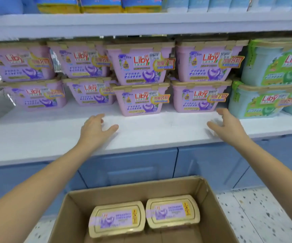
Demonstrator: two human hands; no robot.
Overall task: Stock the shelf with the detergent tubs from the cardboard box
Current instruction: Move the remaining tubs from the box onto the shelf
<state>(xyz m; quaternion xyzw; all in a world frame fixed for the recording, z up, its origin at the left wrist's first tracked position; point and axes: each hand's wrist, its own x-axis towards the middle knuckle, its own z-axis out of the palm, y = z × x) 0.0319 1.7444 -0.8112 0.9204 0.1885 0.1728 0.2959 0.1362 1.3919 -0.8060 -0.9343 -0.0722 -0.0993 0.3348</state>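
Reaching both empty hands, left hand [96, 128] and right hand [226, 124], over shelf [36, 135].

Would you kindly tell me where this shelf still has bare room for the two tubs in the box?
The white shelf is bare along its front, between the left hand and right hand, before the purple stacks. It is deepest at left, where stacks sit further back. Crowded: the back, two high under the upper shelf, and green tubs at right.
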